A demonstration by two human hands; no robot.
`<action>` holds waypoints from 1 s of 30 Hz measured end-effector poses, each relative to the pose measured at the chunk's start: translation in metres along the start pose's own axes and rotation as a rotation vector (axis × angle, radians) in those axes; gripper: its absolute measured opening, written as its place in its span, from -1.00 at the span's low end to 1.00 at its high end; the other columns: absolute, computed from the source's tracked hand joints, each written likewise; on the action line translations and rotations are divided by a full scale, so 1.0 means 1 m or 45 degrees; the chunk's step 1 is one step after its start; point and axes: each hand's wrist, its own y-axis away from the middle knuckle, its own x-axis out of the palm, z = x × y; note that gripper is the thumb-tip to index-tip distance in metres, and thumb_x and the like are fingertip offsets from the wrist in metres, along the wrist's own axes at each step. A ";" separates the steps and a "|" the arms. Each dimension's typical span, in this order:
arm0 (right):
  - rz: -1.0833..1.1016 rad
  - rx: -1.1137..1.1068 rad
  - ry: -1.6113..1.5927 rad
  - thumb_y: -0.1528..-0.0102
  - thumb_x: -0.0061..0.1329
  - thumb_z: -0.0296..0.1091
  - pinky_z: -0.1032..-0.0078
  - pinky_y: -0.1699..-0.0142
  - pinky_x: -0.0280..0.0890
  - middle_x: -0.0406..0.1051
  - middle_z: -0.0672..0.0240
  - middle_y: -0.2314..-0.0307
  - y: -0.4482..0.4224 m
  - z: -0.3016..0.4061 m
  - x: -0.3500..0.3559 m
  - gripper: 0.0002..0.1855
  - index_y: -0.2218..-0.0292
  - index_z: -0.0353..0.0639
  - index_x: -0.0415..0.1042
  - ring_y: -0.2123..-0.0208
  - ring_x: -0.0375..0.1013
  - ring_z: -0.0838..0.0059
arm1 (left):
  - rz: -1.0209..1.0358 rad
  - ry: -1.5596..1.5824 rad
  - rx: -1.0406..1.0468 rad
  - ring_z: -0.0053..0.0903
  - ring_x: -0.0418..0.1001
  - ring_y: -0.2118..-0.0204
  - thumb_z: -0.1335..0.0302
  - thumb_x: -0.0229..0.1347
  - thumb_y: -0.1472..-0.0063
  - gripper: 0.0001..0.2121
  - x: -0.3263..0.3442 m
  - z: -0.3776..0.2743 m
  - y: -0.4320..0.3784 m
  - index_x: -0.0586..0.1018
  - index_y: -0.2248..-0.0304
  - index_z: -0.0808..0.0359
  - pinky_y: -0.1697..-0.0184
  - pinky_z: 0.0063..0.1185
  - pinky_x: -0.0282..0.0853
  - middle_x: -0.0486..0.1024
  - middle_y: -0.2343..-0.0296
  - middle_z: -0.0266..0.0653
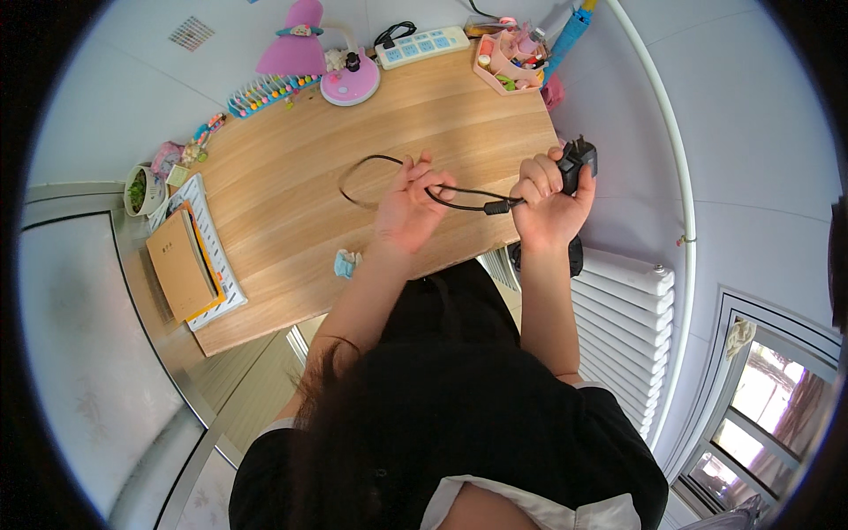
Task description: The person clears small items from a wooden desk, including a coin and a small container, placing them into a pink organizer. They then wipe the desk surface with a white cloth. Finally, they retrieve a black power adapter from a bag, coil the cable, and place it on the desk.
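My right hand (551,199) grips a black power adapter (578,165) by its body, prongs facing up and away from me. From that hand a thin black cable (474,193) runs left, with a dark ferrite bead (497,208) close to my right fingers. The fingers of my left hand (417,199) are curled around the cable, palm up. Past the left hand the cable bends in a wide loop over the wooden desk (311,179). Both hands are above the desk, the right one by its right edge.
A white power strip (424,48) with one plug in it lies at the back, beside a purple desk lamp (350,83). A pink organizer (507,83) holds small items. Notebooks (179,265) are stacked left; a small blue-white object (346,263) lies near the front edge. A white radiator (623,318) stands right.
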 end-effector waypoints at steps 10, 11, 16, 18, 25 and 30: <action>-0.131 -0.026 0.296 -0.04 -0.08 -0.07 0.65 0.55 -0.09 0.02 0.50 0.66 0.013 0.009 -0.003 -0.56 0.28 -0.35 0.31 0.57 0.00 0.60 | -0.486 0.223 0.413 -0.71 0.03 0.68 0.39 -0.13 -0.32 -0.81 -0.064 -0.101 0.010 0.32 0.44 0.30 0.58 -0.72 0.11 0.11 0.69 -0.49; -0.141 0.000 0.333 -0.04 -0.08 -0.07 0.65 0.55 -0.09 0.02 0.50 0.67 0.014 0.008 -0.002 -0.56 0.28 -0.36 0.31 0.57 0.00 0.60 | -0.520 0.084 0.457 -0.72 0.02 0.69 0.36 -0.12 -0.32 -0.79 -0.067 -0.108 0.014 0.32 0.45 0.29 0.60 -0.73 0.09 0.10 0.69 -0.50; -0.266 0.161 0.527 -0.08 -0.10 -0.08 0.66 0.54 -0.07 0.08 0.50 0.66 0.013 0.002 -0.004 -0.59 0.28 -0.33 0.32 0.57 0.03 0.61 | -0.539 -0.846 0.700 -0.80 0.00 0.69 0.27 -0.05 -0.28 -0.76 -0.018 -0.103 0.037 0.33 0.48 0.22 0.66 -0.79 -0.05 0.07 0.69 -0.54; -0.389 0.123 0.795 -0.11 -0.10 -0.07 0.68 0.54 -0.05 0.13 0.50 0.64 0.011 -0.014 -0.004 -0.62 0.27 -0.28 0.33 0.58 0.06 0.64 | -0.597 -1.186 0.626 -0.83 0.01 0.69 0.25 -0.02 -0.27 -0.74 0.003 -0.101 0.043 0.30 0.51 0.20 0.67 -0.78 -0.08 0.08 0.68 -0.56; -0.536 0.099 1.625 -0.20 -0.19 0.00 0.72 0.48 0.04 0.20 0.51 0.55 0.008 -0.096 -0.033 -0.61 0.21 -0.19 0.27 0.54 0.14 0.72 | -0.465 -2.490 0.717 -0.70 0.14 0.51 0.50 0.01 -0.13 -0.70 0.042 -0.029 0.045 0.31 0.14 0.32 0.45 -0.69 0.14 0.20 0.53 -0.42; -0.511 0.097 1.564 -0.18 -0.15 0.05 0.74 0.46 0.05 0.18 0.51 0.52 0.004 -0.114 -0.035 -0.52 0.10 -0.17 0.15 0.54 0.12 0.74 | -0.267 -2.422 0.470 -0.52 0.19 0.37 0.52 -0.08 -0.07 -0.34 0.056 -0.020 0.052 -0.02 -0.17 0.34 0.21 -0.62 0.21 0.25 0.31 -0.21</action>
